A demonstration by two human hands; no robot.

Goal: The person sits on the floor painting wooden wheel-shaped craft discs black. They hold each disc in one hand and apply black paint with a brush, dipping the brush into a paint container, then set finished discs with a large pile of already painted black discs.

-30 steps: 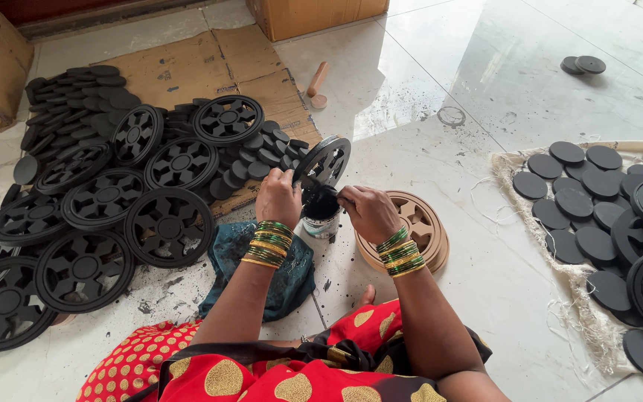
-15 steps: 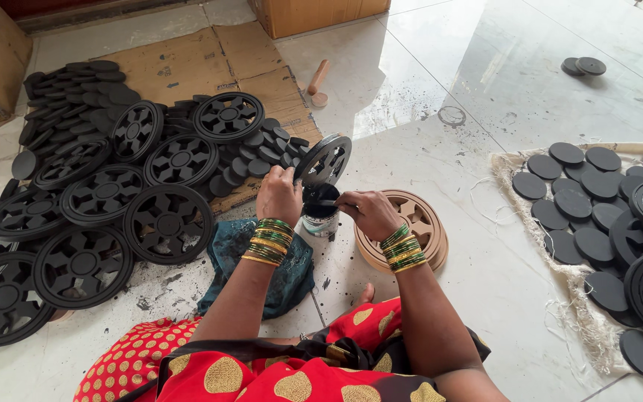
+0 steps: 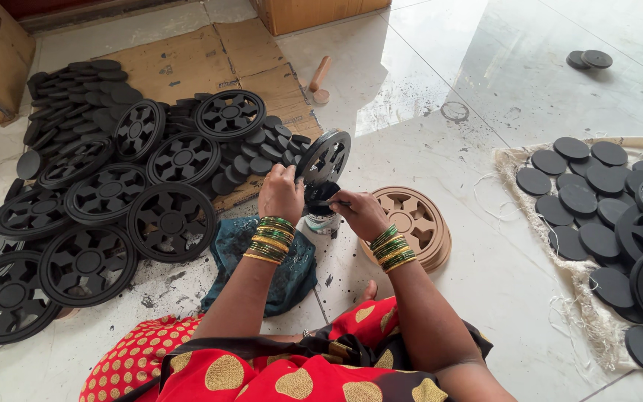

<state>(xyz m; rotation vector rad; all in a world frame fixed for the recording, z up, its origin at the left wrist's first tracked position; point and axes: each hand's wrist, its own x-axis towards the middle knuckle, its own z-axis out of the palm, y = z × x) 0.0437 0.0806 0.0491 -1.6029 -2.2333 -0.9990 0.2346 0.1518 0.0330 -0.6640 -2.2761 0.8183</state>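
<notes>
Across the pale tiled floor [image 3: 440, 246], from about 9 to 11 o'clock of the hands, sits a big heap of black spoked wheels [image 3: 106, 216], some flat, some leaning on each other, with small black discs [image 3: 76, 89] piled behind them on flattened cardboard [image 3: 187, 63]. Over at 3 o'clock there's a frayed cloth mat [image 3: 552, 253] carrying more black discs and a few more black wheels at its far edge. Just right of the hands, around 4 o'clock, lies a short stack of unpainted tan wheels [image 3: 414, 223]. A crumpled teal rag [image 3: 292, 272] is at 6 o'clock, right under the left forearm.

Dead centre, the left hand [image 3: 280, 195] is closed around the rim of one black wheel [image 3: 324, 156], holding it up on edge and tilted. Right hand [image 3: 362, 214] is pinched shut on a thin brush [image 3: 329, 202], its end over a small paint pot [image 3: 321, 216] standing on the floor between the two hands. Black paint specks dot the tiles around the pot. A little wooden mallet [image 3: 319, 78] lies off at 12 o'clock.
</notes>
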